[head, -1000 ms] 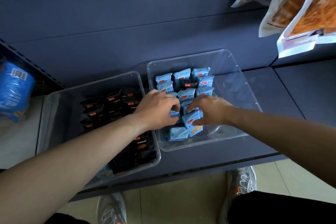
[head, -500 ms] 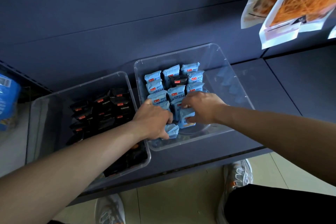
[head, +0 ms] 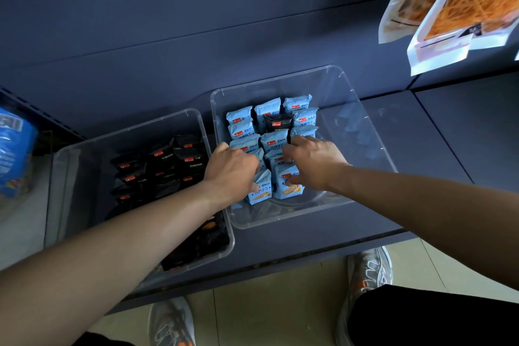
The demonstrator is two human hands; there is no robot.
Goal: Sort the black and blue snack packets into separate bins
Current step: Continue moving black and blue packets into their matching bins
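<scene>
Two clear plastic bins stand side by side on a dark shelf. The left bin (head: 70, 177) holds several black snack packets (head: 160, 168). In the right bin (head: 362, 132), several blue snack packets (head: 241, 132) stand in rows, with one black packet (head: 276, 122) among them near the back. Both hands are inside the right bin at the front of the rows. My left hand (head: 233, 171) has its fingers curled round a blue packet (head: 259, 188). My right hand (head: 311, 163) pinches the neighbouring blue packet (head: 286, 185), thumb on its face.
Large orange snack bags (head: 455, 3) hang at the upper right. A blue package (head: 14, 154) lies at the far left. The shelf's front edge (head: 280, 264) runs just below the bins, with my shoes (head: 368, 270) on the tiled floor beneath.
Both hands stayed in the right bin, working on the front blue packets. Two front packets that lay flat now stand upright side by side. The view shifted slightly.
</scene>
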